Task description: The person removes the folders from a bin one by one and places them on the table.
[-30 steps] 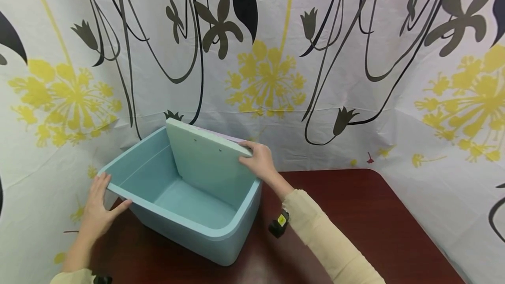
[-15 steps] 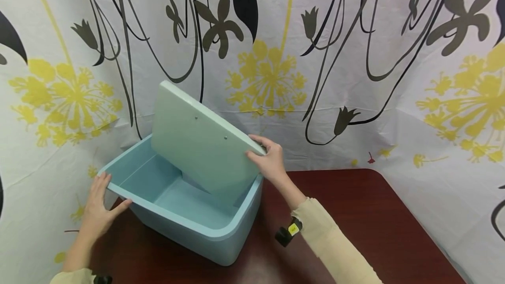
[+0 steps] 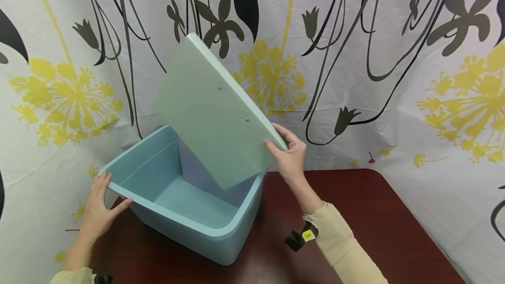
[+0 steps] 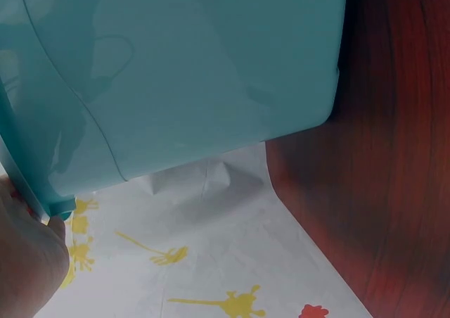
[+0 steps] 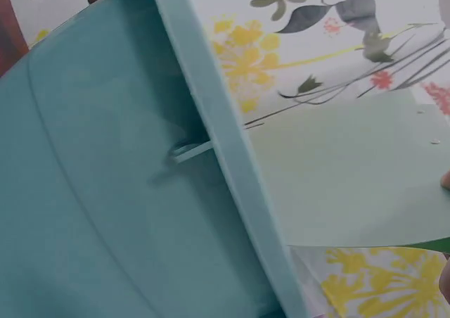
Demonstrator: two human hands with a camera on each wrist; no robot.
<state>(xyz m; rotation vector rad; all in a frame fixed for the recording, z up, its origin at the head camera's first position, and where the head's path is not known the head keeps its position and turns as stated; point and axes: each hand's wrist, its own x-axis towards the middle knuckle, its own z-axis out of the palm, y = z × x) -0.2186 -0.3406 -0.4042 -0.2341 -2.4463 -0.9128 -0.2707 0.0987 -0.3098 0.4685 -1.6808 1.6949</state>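
One pale green, flat rectangular board (image 3: 215, 119) tilts over the light blue, rounded plastic bin (image 3: 197, 241), its right end pinched in your right hand (image 3: 291, 159). Your left hand (image 3: 96, 209), thumb and fingers spread wide, touches the bin's rim, apart from the board.

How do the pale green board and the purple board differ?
The pale green board is tilted, gripped by the right hand; the purple board stands inside the blue bin, untouched by either hand. The pale green board shows two small studs; the purple board, partly hidden, shows none. Both look like flat panels.
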